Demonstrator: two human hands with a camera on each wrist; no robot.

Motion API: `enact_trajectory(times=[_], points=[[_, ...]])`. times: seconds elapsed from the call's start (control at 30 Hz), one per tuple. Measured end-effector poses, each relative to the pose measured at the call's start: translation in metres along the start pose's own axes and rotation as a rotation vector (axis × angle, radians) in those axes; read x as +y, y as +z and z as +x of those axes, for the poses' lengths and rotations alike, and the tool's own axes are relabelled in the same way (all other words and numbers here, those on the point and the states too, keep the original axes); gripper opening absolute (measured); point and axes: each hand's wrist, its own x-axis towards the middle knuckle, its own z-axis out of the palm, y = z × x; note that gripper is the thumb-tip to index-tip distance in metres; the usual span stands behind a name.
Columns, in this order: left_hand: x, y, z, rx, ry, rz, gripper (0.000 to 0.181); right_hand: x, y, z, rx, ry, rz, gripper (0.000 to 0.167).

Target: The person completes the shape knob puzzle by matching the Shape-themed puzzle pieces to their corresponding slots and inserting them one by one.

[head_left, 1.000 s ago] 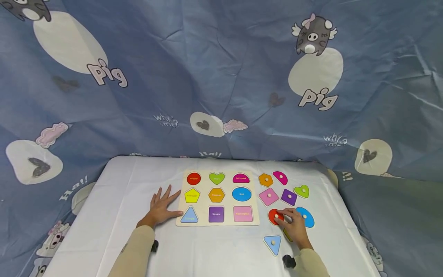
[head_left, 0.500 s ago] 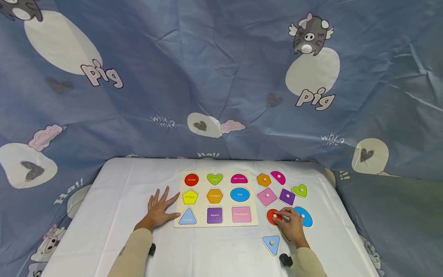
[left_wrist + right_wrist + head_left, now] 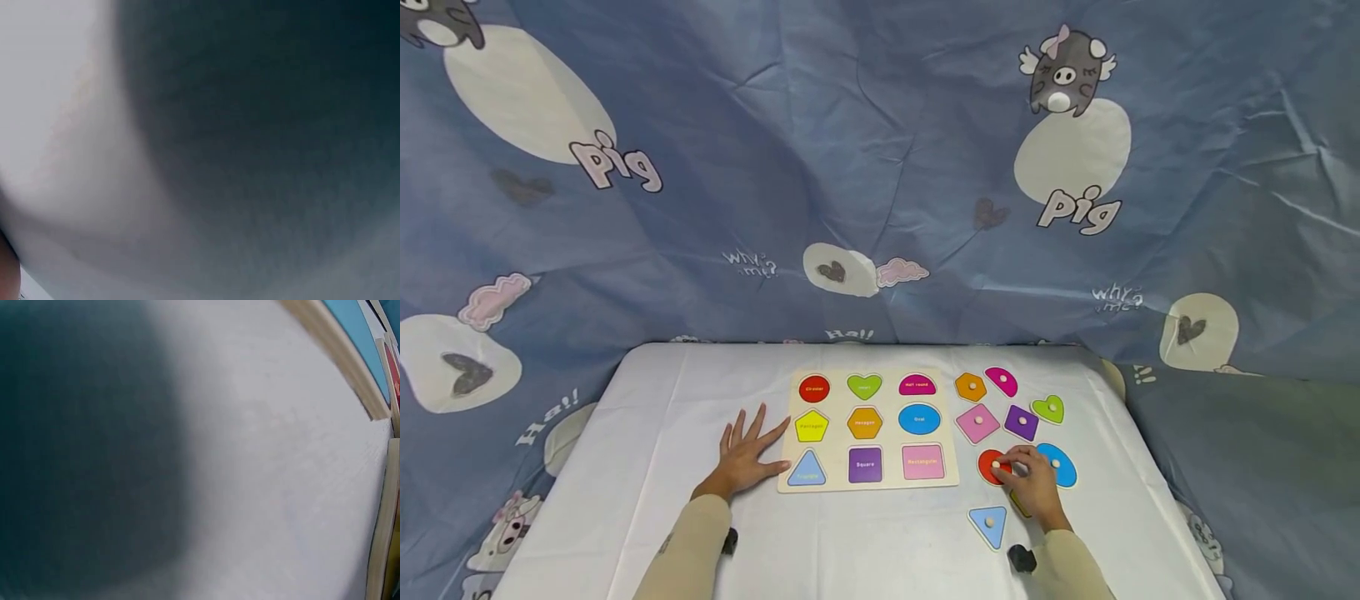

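Observation:
A pale shape-puzzle board [image 3: 837,479] with labelled coloured shapes lies on the table in the head view. My left hand [image 3: 741,462] rests spread at its left edge, with thumb and fingertips by the border. To the right of the board, my right hand [image 3: 1036,483] has thumb and fingers at the knob of the red circle piece [image 3: 985,468], pinching it; the piece appears flat on the cloth. Under that hand a yellow piece [image 3: 1018,503] is mostly hidden. The blue oval piece [image 3: 1064,468] lies just beyond the knuckles, and the blue triangle piece [image 3: 987,537] sits nearer me.
Farther back lie the orange hexagon [image 3: 964,387], magenta half-round [image 3: 1000,372], pink rectangle [image 3: 976,436], purple square [image 3: 1015,414] and green heart [image 3: 1055,402] pieces. A white cloth [image 3: 865,550] covers the table. Blue patterned fabric [image 3: 880,192] hangs behind it. The wrist views are mostly blurred.
The head view has shifted slightly, moving the scene a little left. Both hands keep their places, the left by the board and the right at the red circle piece.

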Motion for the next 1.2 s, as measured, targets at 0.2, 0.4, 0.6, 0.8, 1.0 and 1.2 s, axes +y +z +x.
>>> enact_trajectory(times=[0.2,0.4,0.6,0.8,1.0,1.2], points=[[-0.001,0.003,-0.001,-0.005,-0.013,-0.004,0.086,0.0,-0.001,0.0,-0.005,-0.046,-0.032,0.013],[-0.003,0.004,-0.002,0.004,-0.018,-0.005,0.085,-0.001,0.0,0.0,-0.018,-0.04,-0.027,0.011],[-0.005,0.005,-0.002,0.006,-0.02,-0.01,0.087,-0.004,0.0,0.001,-0.016,-0.041,-0.002,0.011],[-0.004,0.004,-0.002,-0.007,-0.025,-0.019,0.087,-0.01,0.001,0.003,-0.002,-0.034,-0.021,0.012],[-0.004,0.001,-0.001,-0.001,-0.019,-0.017,0.085,-0.024,0.006,0.005,-0.002,-0.023,-0.037,0.016],[-0.003,0.003,0.002,0.002,-0.011,-0.014,0.085,-0.036,0.009,0.011,0.017,-0.029,-0.022,0.018]])
